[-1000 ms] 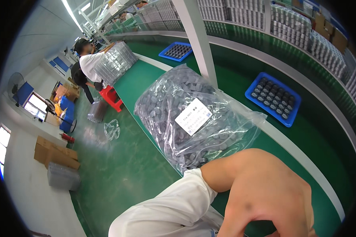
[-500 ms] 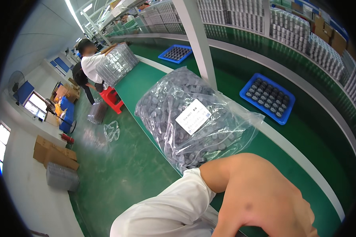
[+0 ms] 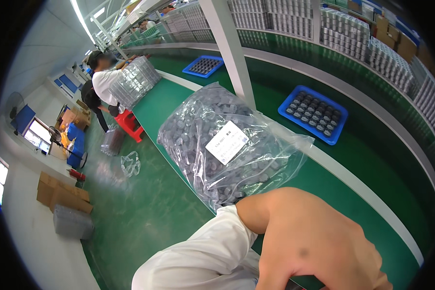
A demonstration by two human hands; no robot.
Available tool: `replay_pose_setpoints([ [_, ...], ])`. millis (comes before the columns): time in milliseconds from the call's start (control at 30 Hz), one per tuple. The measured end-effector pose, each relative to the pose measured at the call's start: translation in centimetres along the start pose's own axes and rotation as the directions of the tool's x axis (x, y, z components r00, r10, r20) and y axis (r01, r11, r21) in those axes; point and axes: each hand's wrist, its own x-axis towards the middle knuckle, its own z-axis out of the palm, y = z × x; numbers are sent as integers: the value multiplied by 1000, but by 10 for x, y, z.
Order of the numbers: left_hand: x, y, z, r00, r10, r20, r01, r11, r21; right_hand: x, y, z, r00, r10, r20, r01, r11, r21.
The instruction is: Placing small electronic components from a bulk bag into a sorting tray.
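My left hand (image 3: 324,241) fills the lower right, its back turned up and the bare wrist coming out of a white sleeve (image 3: 198,251). Its fingers look curled downward; the fingertips are cut off by the lower edge, so whatever they hold is hidden. Just beyond the wrist, on a green bench (image 3: 348,193), lies a large clear plastic bag (image 3: 193,130) full of small grey parts. A white printed label (image 3: 227,143) is on top of the bag. My right hand is out of sight.
Blue trays of dark round parts (image 3: 314,114) (image 3: 203,66) sit beyond the bench's white rail (image 3: 362,179). A white post (image 3: 229,53) rises beside the bag. Farther left, a person (image 3: 106,79) handles clear plastic trays (image 3: 135,82) near a red stool (image 3: 129,126). Cardboard boxes (image 3: 63,193) stand by the wall.
The whole scene has shifted a little to the left in the picture, as my view turned slightly. My left hand keeps nearly the same pose. The bag stays in place on the bench.
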Motion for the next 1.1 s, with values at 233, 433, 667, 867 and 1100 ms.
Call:
replay_pose_setpoints([
  [233,1,-6,-9,1000,-12,3,12,999,-45,10,0,-14,998,-66,-2,66,998,8],
  [433,11,-7,-13,999,-27,38,29,997,-66,16,0,-21,990,-141,18,140,989,44],
  [667,14,-14,-9,1000,-22,-20,19,986,-164,29,6,-28,973,-225,48,219,970,110],
  [867,5,-2,-17,1000,-3,-29,-2,985,-174,58,23,-28,954,-294,63,281,946,160],
  [1100,7,0,-9,989,-35,-146,-2,969,-247,72,31,-27,923,-376,82,351,910,221],
])
